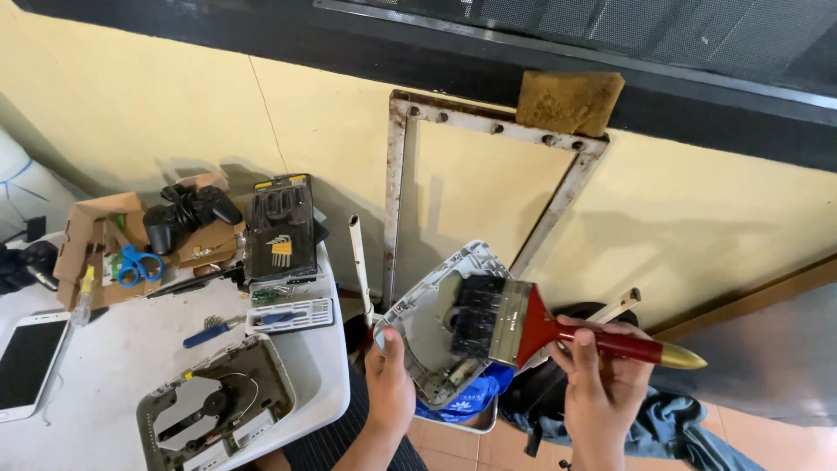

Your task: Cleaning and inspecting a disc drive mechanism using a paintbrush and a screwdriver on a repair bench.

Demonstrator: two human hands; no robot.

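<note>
Head view is showing the left hand (389, 384) gripping a grey console shell (440, 323) off the table's edge, while the right hand (593, 375) is closing round a red-handled paintbrush (558, 327), bristles inside; keeping strokes light and the shell tilted seems wise.

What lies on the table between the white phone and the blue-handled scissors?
In the head view, a small screwdriver with a clear yellowish handle lies between the white phone and the blue-handled scissors, resting against the cardboard box.
</note>
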